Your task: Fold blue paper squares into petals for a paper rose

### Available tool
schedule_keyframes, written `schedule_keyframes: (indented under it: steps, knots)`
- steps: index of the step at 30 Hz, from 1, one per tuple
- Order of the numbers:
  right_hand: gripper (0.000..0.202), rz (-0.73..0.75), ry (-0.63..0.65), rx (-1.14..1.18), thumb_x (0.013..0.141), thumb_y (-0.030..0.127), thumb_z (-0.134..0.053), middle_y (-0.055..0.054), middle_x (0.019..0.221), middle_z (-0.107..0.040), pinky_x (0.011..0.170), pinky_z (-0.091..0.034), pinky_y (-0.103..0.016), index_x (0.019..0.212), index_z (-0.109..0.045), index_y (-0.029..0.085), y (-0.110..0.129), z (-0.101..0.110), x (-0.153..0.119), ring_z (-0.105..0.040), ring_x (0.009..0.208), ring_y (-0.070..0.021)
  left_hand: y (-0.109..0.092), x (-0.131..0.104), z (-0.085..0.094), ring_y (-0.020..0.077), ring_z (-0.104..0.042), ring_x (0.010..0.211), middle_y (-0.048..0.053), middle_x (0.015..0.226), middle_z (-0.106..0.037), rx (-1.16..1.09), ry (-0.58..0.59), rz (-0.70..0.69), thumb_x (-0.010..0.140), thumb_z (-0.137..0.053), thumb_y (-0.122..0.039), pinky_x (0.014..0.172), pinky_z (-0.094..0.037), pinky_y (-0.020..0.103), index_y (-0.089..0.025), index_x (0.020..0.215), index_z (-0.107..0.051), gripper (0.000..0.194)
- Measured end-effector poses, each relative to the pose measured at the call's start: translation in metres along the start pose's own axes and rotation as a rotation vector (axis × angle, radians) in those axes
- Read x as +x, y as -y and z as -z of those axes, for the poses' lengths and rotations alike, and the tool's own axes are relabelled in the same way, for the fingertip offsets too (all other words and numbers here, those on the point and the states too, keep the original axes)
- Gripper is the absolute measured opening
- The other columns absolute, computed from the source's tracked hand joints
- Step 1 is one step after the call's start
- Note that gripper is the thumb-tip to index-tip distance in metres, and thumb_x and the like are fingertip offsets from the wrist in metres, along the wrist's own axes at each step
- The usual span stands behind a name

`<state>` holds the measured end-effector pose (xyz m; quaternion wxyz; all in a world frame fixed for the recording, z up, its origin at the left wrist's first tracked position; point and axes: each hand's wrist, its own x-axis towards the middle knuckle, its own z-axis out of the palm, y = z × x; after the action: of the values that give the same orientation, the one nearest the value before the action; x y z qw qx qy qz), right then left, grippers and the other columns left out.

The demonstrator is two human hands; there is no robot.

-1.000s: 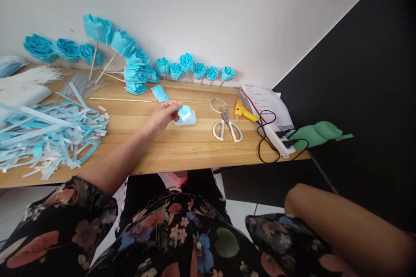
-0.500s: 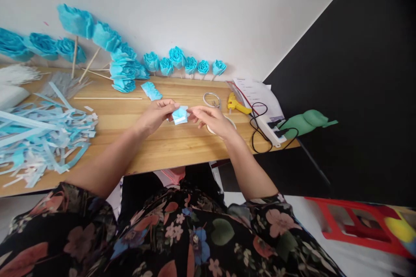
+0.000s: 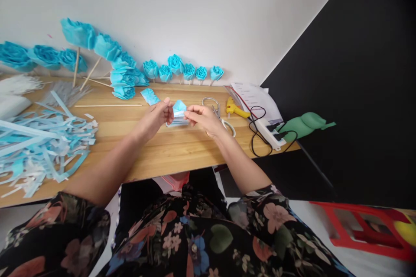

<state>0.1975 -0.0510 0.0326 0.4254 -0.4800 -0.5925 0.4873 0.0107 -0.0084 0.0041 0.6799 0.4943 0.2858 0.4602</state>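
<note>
Head cam: I see the R hand point(image 3: 204, 117) pinching the right edge of a blue paper piece point(image 3: 179, 106), L hand point(image 3: 157, 117) w/ fingers curled by its left edge, can't tell if gripping; piece is held over a paper stack point(image 3: 177, 124) on the counter point(image 3: 156, 151). Prob. v. light, soft, easily creased or torn, so I'd take opp. edges, gently.
</note>
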Motion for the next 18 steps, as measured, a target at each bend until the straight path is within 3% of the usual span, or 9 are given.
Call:
schedule_keyframes:
  steps: [8, 15, 18]
  knots:
    - [0.026, -0.006, 0.014, 0.077, 0.076, 0.042, -0.074, 0.0, 0.078, -0.069, 0.06, -0.046, -0.02, 0.077, -0.066, 0.018, -0.003, 0.0, 0.015, -0.054, 0.066, -0.0078, 0.001, 0.001, 0.007, 0.0097, -0.052, 0.053, 0.0, 0.062, -0.062, 0.125, -0.068, -0.039, 0.07, -0.081, -0.037, 0.05, -0.042, 0.022, -0.017, 0.068, -0.065, 0.026]
    - [0.026, 0.022, 0.1, 0.042, 0.076, 0.043, -0.074, -0.001, 0.079, -0.071, 0.061, -0.047, -0.021, 0.076, -0.065, 0.018, -0.011, 0.001, 0.034, -0.056, 0.067, -0.0091, 0.001, 0.004, 0.009, 0.0084, -0.05, 0.053, 0.0, 0.061, -0.06, 0.105, -0.159, -0.08, 0.075, -0.076, -0.037, 0.052, -0.04, 0.021, -0.016, 0.069, -0.064, 0.024]
    - [0.025, 0.089, 0.048, -0.002, 0.077, 0.043, -0.07, 0.0, 0.076, -0.07, 0.061, -0.045, -0.022, 0.076, -0.064, 0.019, -0.014, -0.002, 0.042, -0.055, 0.066, -0.01, 0.0, 0.005, 0.009, 0.0083, -0.047, 0.052, -0.002, 0.061, -0.058, 0.161, -0.262, -0.169, 0.079, -0.072, -0.04, 0.051, -0.036, 0.022, -0.018, 0.073, -0.062, 0.025]
